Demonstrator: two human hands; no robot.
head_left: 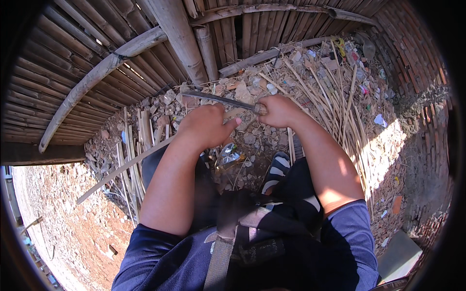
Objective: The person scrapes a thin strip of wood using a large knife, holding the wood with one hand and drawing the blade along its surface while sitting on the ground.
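A long, dark-bladed knife is in my right hand, whose fingers are closed round its handle. The blade points left and passes just beyond the knuckles of my left hand. That left hand is wrapped round a thin, flat bamboo strip, with the thumb stretched out to the right. The strip slants from the lower left up to the right, its far end reaching under the blade near my right hand. Whether blade and strip touch is hard to make out.
Cut bamboo strips lie in a heap at right and in a smaller bundle at left. A crumpled foil wrapper rests on the rubble between my legs. A bamboo wall rises ahead, a brick wall at right.
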